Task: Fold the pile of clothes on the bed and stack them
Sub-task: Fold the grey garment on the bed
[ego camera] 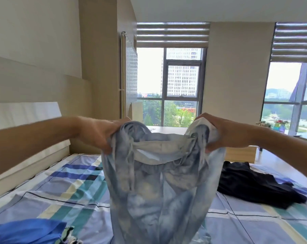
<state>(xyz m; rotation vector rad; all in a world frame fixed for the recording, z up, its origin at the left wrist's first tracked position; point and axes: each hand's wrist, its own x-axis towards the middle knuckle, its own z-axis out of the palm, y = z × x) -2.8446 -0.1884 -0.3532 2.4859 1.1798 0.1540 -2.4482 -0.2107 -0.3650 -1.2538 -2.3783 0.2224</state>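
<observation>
head view, the only one; pale blue tie-dyed garment [159, 191] held up in the air over the bed [61, 191], about the middle of the checked sheet; lower end hanging out of the bottom of the picture, touching the sheet or not: cannot tell; left hand [98, 136] clenched round bunched cloth at the top left edge; right hand [218, 136] clenched the same way round the top right edge; gathered, waistband-like edge and loose drawstring [131, 150] sagging between the two grips; probably trousers or shorts taken by the waist; lifted, by judgement, to let the weight pull the cloth straight and show the seams before laying flat; grips not spread far enough to draw the top edge taut, hence the sag.

around: black garment [251, 185] spread unfolded on the sheet to the right, partly hidden behind the hanging cloth; bright blue garment [25, 231] crumpled at the near left, small patterned scrap [69, 235] just beside it; no folded stack in view, so judged early in the task; in the way: black garment close on the right, liable to be caught under; drawstring liable to get folded in crooked; farther off, white headboard [25, 117] at left, low wooden cabinet [240, 154] past the far edge, window [182, 85] with half-drawn blinds; well apart from the work.
</observation>
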